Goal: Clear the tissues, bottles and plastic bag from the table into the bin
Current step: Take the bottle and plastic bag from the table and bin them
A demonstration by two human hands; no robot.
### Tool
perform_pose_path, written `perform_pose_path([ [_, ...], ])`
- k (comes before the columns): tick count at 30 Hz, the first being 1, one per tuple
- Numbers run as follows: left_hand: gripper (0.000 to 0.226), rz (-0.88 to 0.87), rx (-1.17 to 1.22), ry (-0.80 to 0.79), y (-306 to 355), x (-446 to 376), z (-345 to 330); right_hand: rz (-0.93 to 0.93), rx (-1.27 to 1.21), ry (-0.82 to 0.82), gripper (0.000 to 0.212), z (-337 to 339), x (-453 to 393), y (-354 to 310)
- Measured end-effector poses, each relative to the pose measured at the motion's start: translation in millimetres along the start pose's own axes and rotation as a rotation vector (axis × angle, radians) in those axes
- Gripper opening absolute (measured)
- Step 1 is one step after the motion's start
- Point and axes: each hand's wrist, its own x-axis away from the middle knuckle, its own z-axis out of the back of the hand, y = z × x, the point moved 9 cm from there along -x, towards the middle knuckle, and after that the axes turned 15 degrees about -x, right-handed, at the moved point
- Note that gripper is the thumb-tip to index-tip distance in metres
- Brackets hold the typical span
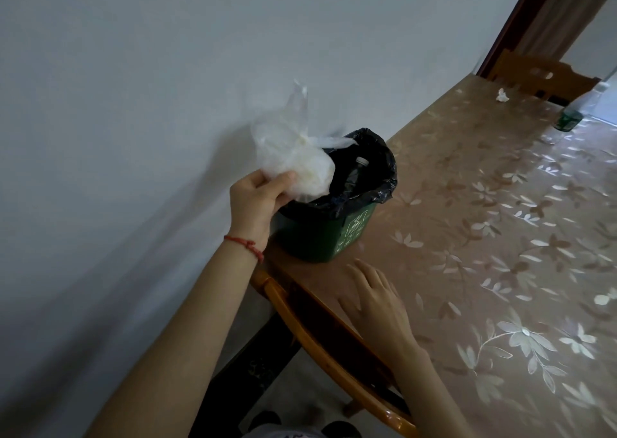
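left hand (252, 200) gripped knotted plastic bag (293, 157) over bin (329, 234) rim, at its 10 o'clock.
right hand (377, 299) lay flat, fingers relaxed, on table (467, 237) at bin's 5 o'clock. bottle (359, 165) in bin; tissue (501, 95) and another bottle (574, 112) far off at 1 o'clock.

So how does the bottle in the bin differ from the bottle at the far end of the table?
The bottle in the bin sits inside the black liner with mostly its capped top showing; the bottle on the table stands in the open at the far end, near a crumpled tissue. The binned one looks dark in shadow; the far one shows a green label. Both look like clear plastic bottles.
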Motion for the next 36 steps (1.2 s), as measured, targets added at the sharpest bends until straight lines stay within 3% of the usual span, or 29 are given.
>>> perform_pose_path([
  [11,0.012,0.088,-0.021,-0.068,-17,-49,-43,-0.052,-0.056,-0.011,0.054,-8,5,10],
  [13,0.003,0.107,0.007,-0.092,-25,-47,-46,-0.047,-0.071,-0.008,0.052,-9,5,11],
  [18,0.030,0.114,-0.040,-0.085,-30,-30,-33,-0.050,-0.099,-0.016,0.048,-10,4,13],
  [21,0.018,0.062,-0.142,-0.117,-32,-8,-22,-0.046,-0.100,-0.032,0.048,-12,3,12],
  [25,0.010,-0.008,-0.396,-0.168,-55,25,-10,-0.032,-0.081,-0.032,0.047,-14,2,14],
  [32,0.049,-0.402,-1.319,-0.328,-90,54,-11,-0.039,-0.051,-0.031,0.048,-14,0,16],
  [36,0.066,-0.518,-1.580,-0.406,-111,59,-17,-0.048,-0.012,-0.024,0.048,-11,0,22],
])
